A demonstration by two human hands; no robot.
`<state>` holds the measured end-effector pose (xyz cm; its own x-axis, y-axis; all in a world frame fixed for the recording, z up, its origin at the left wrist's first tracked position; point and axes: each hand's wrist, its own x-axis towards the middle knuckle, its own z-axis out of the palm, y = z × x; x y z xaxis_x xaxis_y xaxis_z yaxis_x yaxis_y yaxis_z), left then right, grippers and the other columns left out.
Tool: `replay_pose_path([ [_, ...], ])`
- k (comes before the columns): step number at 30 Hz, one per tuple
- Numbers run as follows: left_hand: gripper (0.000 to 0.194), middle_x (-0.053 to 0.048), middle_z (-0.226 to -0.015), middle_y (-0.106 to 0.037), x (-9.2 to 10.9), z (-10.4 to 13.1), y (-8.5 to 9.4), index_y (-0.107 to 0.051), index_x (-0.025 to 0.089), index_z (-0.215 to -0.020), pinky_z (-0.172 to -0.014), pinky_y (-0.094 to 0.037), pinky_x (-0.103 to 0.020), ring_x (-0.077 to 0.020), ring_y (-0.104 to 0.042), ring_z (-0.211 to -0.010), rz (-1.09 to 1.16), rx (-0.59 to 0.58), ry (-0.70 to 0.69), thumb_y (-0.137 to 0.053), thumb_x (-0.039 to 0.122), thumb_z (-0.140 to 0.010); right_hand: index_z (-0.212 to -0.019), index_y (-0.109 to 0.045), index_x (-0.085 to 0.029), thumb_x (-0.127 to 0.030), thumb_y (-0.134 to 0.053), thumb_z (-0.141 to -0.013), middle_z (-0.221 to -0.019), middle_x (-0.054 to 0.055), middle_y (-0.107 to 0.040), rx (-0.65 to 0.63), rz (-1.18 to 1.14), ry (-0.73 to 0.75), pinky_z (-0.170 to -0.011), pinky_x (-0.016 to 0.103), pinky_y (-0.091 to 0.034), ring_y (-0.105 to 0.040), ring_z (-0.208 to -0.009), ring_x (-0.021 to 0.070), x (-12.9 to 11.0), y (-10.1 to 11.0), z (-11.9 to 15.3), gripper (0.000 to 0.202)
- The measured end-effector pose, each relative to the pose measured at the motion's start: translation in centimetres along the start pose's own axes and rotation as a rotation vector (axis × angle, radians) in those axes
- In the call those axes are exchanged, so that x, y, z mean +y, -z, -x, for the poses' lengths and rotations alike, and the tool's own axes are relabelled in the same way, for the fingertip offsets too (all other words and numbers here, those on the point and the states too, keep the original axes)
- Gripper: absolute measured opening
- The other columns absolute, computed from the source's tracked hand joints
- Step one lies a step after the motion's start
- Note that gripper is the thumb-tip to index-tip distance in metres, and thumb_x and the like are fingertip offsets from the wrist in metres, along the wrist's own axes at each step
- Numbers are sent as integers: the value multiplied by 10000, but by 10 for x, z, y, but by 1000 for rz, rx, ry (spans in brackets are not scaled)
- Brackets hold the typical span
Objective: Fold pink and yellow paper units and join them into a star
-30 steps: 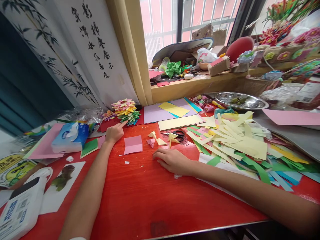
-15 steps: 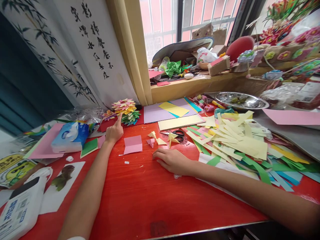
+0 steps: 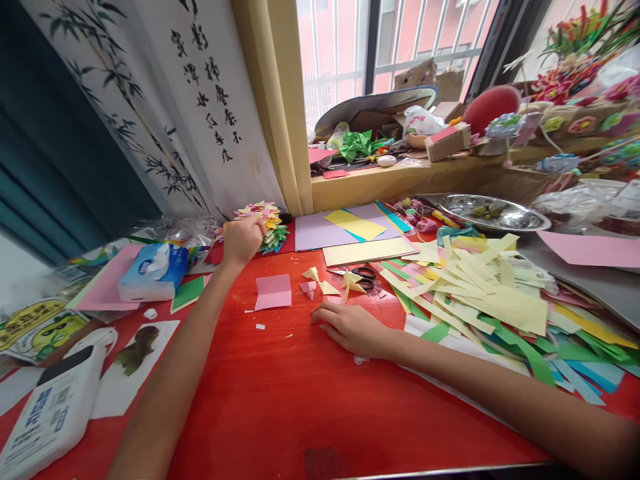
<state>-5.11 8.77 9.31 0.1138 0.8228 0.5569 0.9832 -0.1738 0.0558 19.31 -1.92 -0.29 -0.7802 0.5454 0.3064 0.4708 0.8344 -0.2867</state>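
My left hand is raised at the back of the table, its fingers curled in. It covers part of a layered stack of folded paper pieces in pink, yellow, green and blue; whether it touches the stack or holds anything is hidden. My right hand rests on the red tabletop with loosely bent fingers and nothing in them. Just beyond it lie a yellow folded paper piece, a small pink folded piece and black-handled scissors. A creased pink paper square lies between my hands.
Loose paper strips are heaped at the right, below a metal plate. Coloured sheets lie by the window. At the left are a tissue pack, a white box and a leaf on white paper.
My left hand has moved up and over the folded stack, and its pointing index finger is now curled or hidden. The view has shifted slightly left. My right hand stays put on the table.
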Motion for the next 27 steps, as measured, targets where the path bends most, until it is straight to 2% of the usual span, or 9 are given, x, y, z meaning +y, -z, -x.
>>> replay_pose_path([
  [1, 360, -57, -817, -647, 11, 1, 4, -626, 134, -827, -703, -388, -274, -174, -563, -763, 38, -151, -106, -274, 117, -748, -1030, -497, -166, -172, -333, -868, -1023, 67, -553, -1, 0, 1, -624, 248, -411, -564, -849, 152, 0, 0, 0, 230],
  [4, 293, 4, -825, -664, 43, 9, 6, -642, 197, -832, -645, -391, -214, -134, -565, -727, 92, -375, -247, -381, 152, -705, -1032, -497, -166, -168, -333, -868, -1007, 74, -549, -2, -5, 2, -617, 244, -407, -559, -843, 150, 0, 0, 0, 231],
  [6, 287, -10, -933, -652, 58, 17, 3, -631, 202, -887, -656, -388, -199, -137, -565, -800, 142, -665, -369, -390, 201, -732, -1031, -499, -168, -165, -344, -866, -991, 79, -545, 2, -17, -2, -630, 242, -410, -554, -838, 146, -1, 0, 0, 226],
  [8, 268, -39, -954, -640, 68, 24, -1, -622, 184, -890, -651, -386, -202, -147, -564, -808, 174, -798, -415, -407, 266, -753, -1026, -503, -172, -161, -355, -864, -978, 77, -543, 5, -27, -7, -651, 243, -414, -550, -833, 143, -2, 1, 0, 220],
  [11, 258, -63, -922, -639, 74, 31, -7, -603, 162, -896, -638, -382, -213, -152, -566, -767, 180, -837, -416, -428, 292, -759, -1023, -506, -174, -162, -357, -865, -972, 72, -541, 4, -27, -10, -679, 249, -418, -548, -831, 141, -3, 2, 0, 218],
  [19, 267, -2, -906, -646, 71, 32, -6, -593, 216, -919, -664, -375, -188, -122, -553, -779, 224, -880, -467, -353, 239, -805, -1029, -506, -174, -164, -358, -863, -973, 71, -533, -20, -10, -27, -679, 242, -416, -549, -815, 137, -3, 2, 0, 223],
  [23, 256, 3, -945, -639, 67, 32, -4, -588, 240, -966, -655, -371, -186, -125, -551, -798, 254, -898, -503, -418, 254, -774, -1033, -506, -172, -168, -357, -863, -977, 74, -535, -19, -14, -25, -681, 246, -418, -552, -817, 140, -3, 2, 0, 226],
  [27, 219, -12, -871, -642, 72, 35, -14, -609, 217, -891, -585, -353, -188, -131, -551, -737, 191, -882, -506, -491, 306, -729, -1028, -510, -174, -167, -354, -864, -978, 74, -539, -13, -23, -29, -689, 249, -423, -552, -827, 141, -3, 2, 0, 226],
])
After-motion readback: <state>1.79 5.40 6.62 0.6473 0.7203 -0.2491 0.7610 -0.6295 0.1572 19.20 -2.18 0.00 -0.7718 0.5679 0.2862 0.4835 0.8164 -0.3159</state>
